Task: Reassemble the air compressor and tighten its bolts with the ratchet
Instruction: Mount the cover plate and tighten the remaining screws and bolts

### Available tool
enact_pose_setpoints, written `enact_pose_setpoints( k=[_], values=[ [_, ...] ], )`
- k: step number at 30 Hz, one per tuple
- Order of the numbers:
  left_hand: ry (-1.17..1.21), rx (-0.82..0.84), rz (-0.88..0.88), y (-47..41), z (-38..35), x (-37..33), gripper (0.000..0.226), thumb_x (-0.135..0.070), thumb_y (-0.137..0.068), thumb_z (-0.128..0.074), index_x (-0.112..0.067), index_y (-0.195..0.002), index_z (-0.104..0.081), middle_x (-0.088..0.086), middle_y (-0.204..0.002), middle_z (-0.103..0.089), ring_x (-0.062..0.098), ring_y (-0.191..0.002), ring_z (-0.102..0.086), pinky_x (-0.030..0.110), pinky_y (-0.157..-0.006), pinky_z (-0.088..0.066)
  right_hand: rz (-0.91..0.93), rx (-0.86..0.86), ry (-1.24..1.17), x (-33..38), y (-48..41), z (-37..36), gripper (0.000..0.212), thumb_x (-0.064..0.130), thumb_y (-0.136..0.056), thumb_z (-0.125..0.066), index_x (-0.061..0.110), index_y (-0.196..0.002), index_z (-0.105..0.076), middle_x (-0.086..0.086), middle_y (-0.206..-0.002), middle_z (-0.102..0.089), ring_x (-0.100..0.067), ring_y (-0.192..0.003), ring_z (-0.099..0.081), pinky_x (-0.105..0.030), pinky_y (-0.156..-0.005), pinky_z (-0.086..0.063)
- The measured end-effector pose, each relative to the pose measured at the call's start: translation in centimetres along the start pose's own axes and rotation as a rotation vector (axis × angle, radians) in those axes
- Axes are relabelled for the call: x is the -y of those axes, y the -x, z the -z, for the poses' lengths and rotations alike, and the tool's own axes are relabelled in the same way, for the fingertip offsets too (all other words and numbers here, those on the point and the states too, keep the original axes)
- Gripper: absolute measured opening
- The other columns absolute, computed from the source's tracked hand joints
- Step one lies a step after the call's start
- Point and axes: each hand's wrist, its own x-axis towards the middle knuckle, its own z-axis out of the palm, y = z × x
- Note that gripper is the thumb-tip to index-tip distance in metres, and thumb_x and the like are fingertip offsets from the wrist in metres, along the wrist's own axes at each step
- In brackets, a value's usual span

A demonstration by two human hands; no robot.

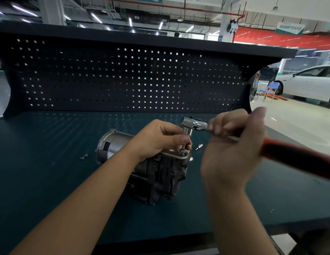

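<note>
1. Location: the grey metal air compressor (142,162), a cylindrical motor joined to a dark cast head, lies on its side at the centre of the dark teal surface (50,162). The motor end points to 10 o'clock. A bright flat plate faces up at the 2 o'clock end.
2. Tool: the chrome-headed ratchet (194,124) with a red handle stands over that plate on a chrome socket (187,134). The small steel bolt (182,150) sits beneath the socket at the plate's corner. The handle runs out toward 4 o'clock.
3. Left hand (160,142): the forearm enters from 7 o'clock and the hand lies over the compressor. Thumb and fingers are pinched on the socket stem just above the bolt and hold it upright.
4. Right hand (232,144): it rises from 6 o'clock and is motion-blurred. Its fingers (215,128) are curled round the bare shank just behind the ratchet head, not the red grip.
5. Procedure:
   - Hold the socket square on the bolt. A tilted stem would likely slip off or cross-thread.
   - The bolt appears to stand proud of the plate, so run it down with short, light strokes.
   - Move the right hand to the red grip only for final tightening.
6. Loose parts: a silver fitting (199,146) lies at 3 o'clock from the bolt. Two small fasteners (84,157) lie at 9 o'clock from the compressor.
</note>
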Motion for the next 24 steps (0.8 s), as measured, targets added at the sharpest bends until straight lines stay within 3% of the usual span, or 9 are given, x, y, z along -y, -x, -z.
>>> enact_pose_setpoints(
  k=[3, 7, 11, 14, 17, 19, 21, 24],
  values=[
    [-0.022, -0.017, -0.011, 0.0, 0.0, 0.0, 0.021, -0.033, -0.076, -0.066, -0.015, -0.080, -0.076, -0.007, -0.076, -0.071, 0.012, -0.078, -0.066, 0.021, -0.074, -0.054, -0.358, -0.178, -0.314, -0.7, -2.9, 1.7, 0.051, 0.031, -0.099, -0.040, 0.013, -0.051, -0.042, 0.002, -0.049, -0.032, -0.013, -0.045, -0.032, -0.022, -0.046, -0.034],
    [-0.037, -0.040, -0.014, 0.0, 0.1, 0.1, 0.027, -0.038, -0.074, -0.068, -0.014, -0.085, -0.076, -0.001, -0.084, -0.073, 0.033, -0.088, -0.066, 0.041, -0.087, -0.053, -0.642, -0.294, -0.561, -2.0, -4.5, 2.3, 0.050, 0.033, -0.096, -0.041, 0.012, -0.050, -0.041, 0.003, -0.046, -0.028, -0.009, -0.039, -0.029, -0.017, -0.040, -0.026],
    [-0.029, -0.047, 0.006, 0.0, -0.2, -0.1, 0.018, -0.037, -0.077, -0.072, -0.021, -0.085, -0.077, 0.000, -0.085, -0.074, 0.030, -0.086, -0.065, 0.037, -0.086, -0.053, -0.491, -0.182, -0.462, -1.1, -3.6, 2.3, 0.049, 0.029, -0.097, -0.039, 0.012, -0.050, -0.042, 0.002, -0.048, -0.029, -0.011, -0.042, -0.030, -0.021, -0.042, -0.030],
    [-0.027, -0.041, 0.019, 0.0, -0.1, -0.1, 0.015, -0.034, -0.071, -0.074, -0.024, -0.082, -0.076, -0.002, -0.080, -0.073, 0.026, -0.082, -0.063, 0.041, -0.085, -0.052, -0.257, -0.083, -0.247, -0.3, -1.9, 0.9, 0.046, 0.026, -0.097, -0.040, 0.014, -0.052, -0.044, 0.003, -0.048, -0.034, -0.013, -0.045, -0.034, -0.023, -0.047, -0.034],
    [0.002, -0.062, 0.013, 0.0, -0.2, -0.2, 0.018, -0.032, -0.061, -0.085, -0.025, -0.075, -0.076, -0.005, -0.076, -0.072, 0.022, -0.078, -0.064, 0.036, -0.081, -0.055, 0.003, 0.009, 0.032, -0.1, 0.2, -0.6, 0.041, 0.029, -0.092, -0.045, 0.022, -0.052, -0.049, 0.008, -0.048, -0.043, -0.013, -0.048, -0.041, -0.027, -0.052, -0.037],
    [0.017, -0.068, 0.006, 0.0, -0.3, -0.1, 0.020, -0.037, -0.058, -0.082, -0.025, -0.072, -0.076, -0.004, -0.074, -0.072, 0.021, -0.077, -0.064, 0.033, -0.079, -0.055, 0.107, 0.061, 0.184, -0.1, 1.1, -1.2, 0.037, 0.032, -0.089, -0.045, 0.028, -0.053, -0.051, 0.011, -0.051, -0.046, -0.014, -0.051, -0.043, -0.032, -0.055, -0.037],
    [0.028, -0.060, 0.014, 0.0, -0.2, -0.2, 0.023, -0.039, -0.059, -0.077, -0.021, -0.073, -0.076, -0.001, -0.076, -0.072, 0.027, -0.080, -0.063, 0.038, -0.082, -0.056, 0.082, 0.038, 0.196, -0.1, 0.9, -1.2, 0.039, 0.033, -0.090, -0.046, 0.027, -0.052, -0.050, 0.011, -0.051, -0.046, -0.013, -0.051, -0.044, -0.030, -0.056, -0.039],
    [0.018, -0.045, 0.024, -0.1, -0.2, -0.1, 0.022, -0.034, -0.066, -0.073, -0.015, -0.076, -0.076, 0.001, -0.077, -0.072, 0.030, -0.081, -0.063, 0.040, -0.078, -0.056, -0.141, -0.121, -0.071, 0.0, -1.3, -0.1, 0.051, 0.030, -0.098, -0.045, 0.018, -0.048, -0.044, 0.004, -0.047, -0.039, -0.013, -0.046, -0.039, -0.025, -0.051, -0.038]
  ],
)
